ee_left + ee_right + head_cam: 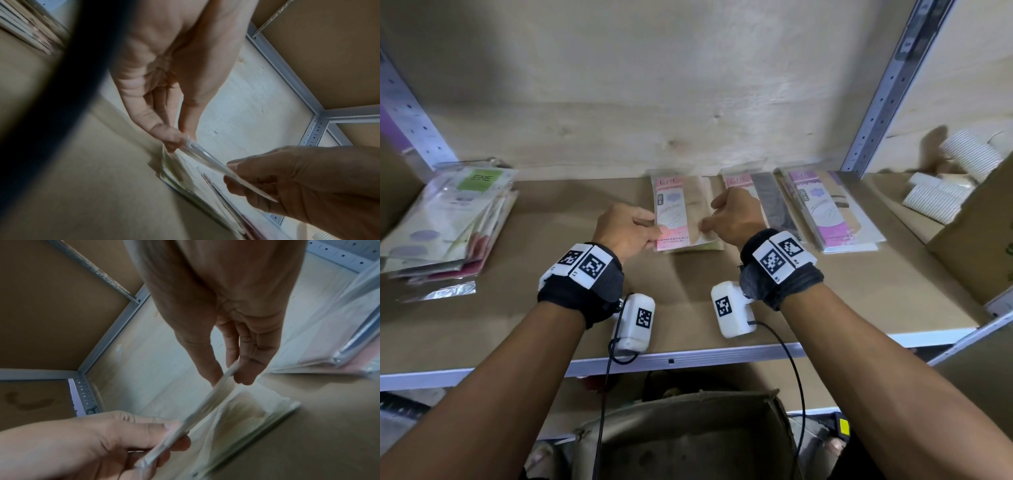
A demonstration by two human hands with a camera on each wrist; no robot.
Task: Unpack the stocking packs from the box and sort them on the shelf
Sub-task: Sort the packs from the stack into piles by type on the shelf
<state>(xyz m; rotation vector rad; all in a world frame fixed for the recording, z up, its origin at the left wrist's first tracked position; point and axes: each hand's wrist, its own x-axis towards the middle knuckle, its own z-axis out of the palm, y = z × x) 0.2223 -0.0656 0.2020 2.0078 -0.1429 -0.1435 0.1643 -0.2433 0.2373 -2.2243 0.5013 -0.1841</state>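
A pink stocking pack (677,219) is held level between both hands, just above a short stack of packs (257,415) on the brown shelf board (534,308). My left hand (654,231) pinches its left edge between thumb and fingers. My right hand (707,224) pinches the right edge. In the left wrist view the pack (209,162) shows edge-on over the stack (180,177). Right of it lie a pink-and-black pack (765,202) and a purple pack pile (832,212). The open cardboard box (688,435) stands below the shelf's front edge.
A loose, mixed heap of packs (448,222) with a green label on top lies at the shelf's left. A second carton (976,246) and white ribbed rolls (959,171) fill the bay to the right, past a grey metal upright (887,96).
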